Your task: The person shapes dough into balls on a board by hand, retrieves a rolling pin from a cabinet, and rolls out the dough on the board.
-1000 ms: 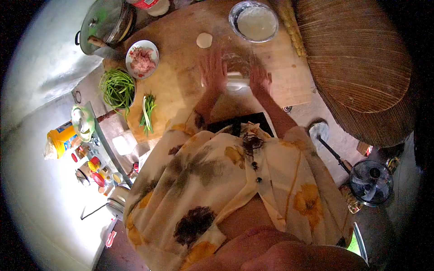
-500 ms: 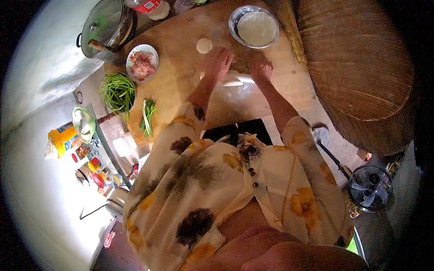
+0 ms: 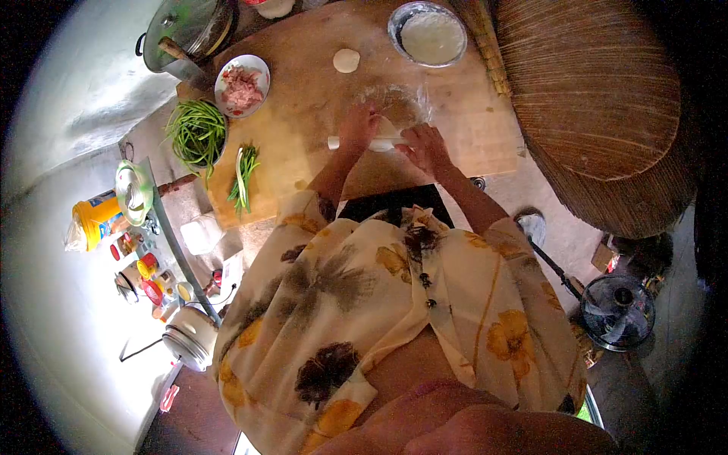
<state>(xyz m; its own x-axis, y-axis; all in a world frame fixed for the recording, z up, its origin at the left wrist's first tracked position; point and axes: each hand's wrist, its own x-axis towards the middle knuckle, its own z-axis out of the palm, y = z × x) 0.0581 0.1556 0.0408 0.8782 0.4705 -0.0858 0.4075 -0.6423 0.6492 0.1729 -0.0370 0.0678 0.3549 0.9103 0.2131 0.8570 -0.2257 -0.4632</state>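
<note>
A white rolling pin (image 3: 387,142) lies crosswise near the front of the wooden board (image 3: 303,114). My right hand (image 3: 426,148) is closed around its right part. The pin's left end (image 3: 333,142) sticks out beyond my left wrist. A flattened piece of dough (image 3: 385,127) lies between my hands, partly under the pin. My left hand (image 3: 359,125) reaches over the pin, fingers curled at the dough's left edge; the fingertips are partly hidden. Loose flour (image 3: 398,98) dusts the board just beyond. Farther back rests a round dough piece (image 3: 346,61).
A metal bowl of flour (image 3: 432,34) stands at the back right. On the left are a plate of minced meat (image 3: 242,86), green beans (image 3: 196,134), spring onions (image 3: 243,178) and a lidded pot (image 3: 186,34) with a cleaver (image 3: 186,70). A fan (image 3: 618,311) stands low right.
My right hand has come nearer the body and slightly left, gripping the pin. My left hand has shifted nearer too, uncovering flour on the board. The view has tilted slightly.
</note>
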